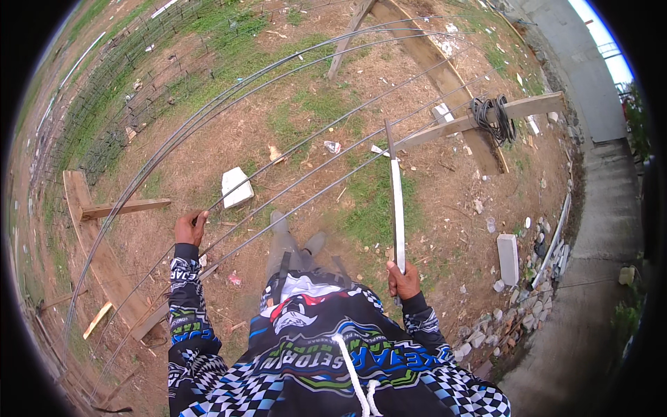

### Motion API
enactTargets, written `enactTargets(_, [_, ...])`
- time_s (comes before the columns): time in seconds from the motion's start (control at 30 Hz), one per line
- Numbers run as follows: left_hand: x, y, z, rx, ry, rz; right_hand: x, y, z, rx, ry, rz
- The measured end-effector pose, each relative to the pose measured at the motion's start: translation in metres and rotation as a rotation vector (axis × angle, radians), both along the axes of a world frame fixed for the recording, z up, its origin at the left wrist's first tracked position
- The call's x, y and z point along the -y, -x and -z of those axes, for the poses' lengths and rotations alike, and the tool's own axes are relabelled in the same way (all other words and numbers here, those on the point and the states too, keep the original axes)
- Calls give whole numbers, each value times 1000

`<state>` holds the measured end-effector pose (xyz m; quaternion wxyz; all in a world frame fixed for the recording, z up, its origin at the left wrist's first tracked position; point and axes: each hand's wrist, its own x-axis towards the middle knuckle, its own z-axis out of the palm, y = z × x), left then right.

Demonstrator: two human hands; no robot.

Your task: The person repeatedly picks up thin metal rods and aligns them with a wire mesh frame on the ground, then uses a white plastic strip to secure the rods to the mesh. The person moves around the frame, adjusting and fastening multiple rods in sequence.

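- While the left hand (190, 228) is clamped on a long steel rod (306, 139), that rod runs away up and to the right over timber trestles (479, 118).
- Right hand (404, 280) grips a flat bar (397, 201) upright, crossing the rods, hands well apart.

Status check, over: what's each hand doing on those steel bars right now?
Left hand gripping a long steel bar. Right hand holding a flat metal tool upright, hooked on another bar. Wire coil hangs clear on the far plank.
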<state>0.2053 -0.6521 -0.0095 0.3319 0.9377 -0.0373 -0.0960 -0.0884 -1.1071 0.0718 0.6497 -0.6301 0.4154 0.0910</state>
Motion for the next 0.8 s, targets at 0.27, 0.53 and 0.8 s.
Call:
enactTargets(0.27, [9, 12, 9, -3, 5, 60, -40, -10, -10, 32, 54, 14])
enactTargets(0.53, [-194, 30, -1, -155, -234, 53, -93, -2, 12, 15, 38, 186])
enactTargets(0.8, [-6, -37, -19, -280, -74, 229, -82, -32, 18, 67, 23, 286])
